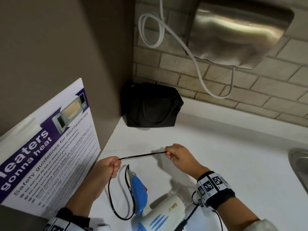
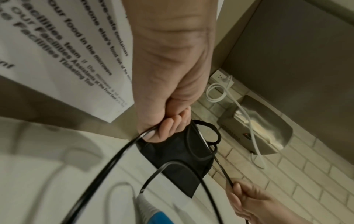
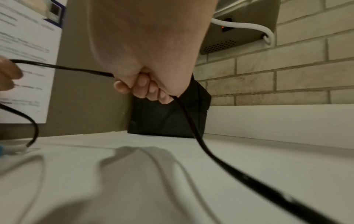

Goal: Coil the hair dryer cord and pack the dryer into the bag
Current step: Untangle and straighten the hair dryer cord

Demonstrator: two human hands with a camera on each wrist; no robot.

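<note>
A white and blue hair dryer (image 1: 160,212) lies on the white counter (image 1: 233,155) near me, its folded blue handle (image 1: 138,194) pointing away. Its black cord (image 1: 141,155) is stretched between my hands. My left hand (image 1: 111,165) grips the cord in a fist, and one loop (image 1: 121,197) hangs from it beside the handle. My right hand (image 1: 176,153) grips the cord further along, fingers curled round it (image 3: 145,89); the cord (image 3: 229,166) trails back under my wrist. A black bag (image 1: 151,105) stands in the far corner, also visible in the left wrist view (image 2: 178,159).
A leaning microwave safety poster (image 1: 50,144) stands at the left against the brown wall. A steel hand dryer (image 1: 236,34) with a white cable (image 1: 195,60) hangs on the brick wall above the counter. A steel sink (image 1: 300,165) edge shows at the right.
</note>
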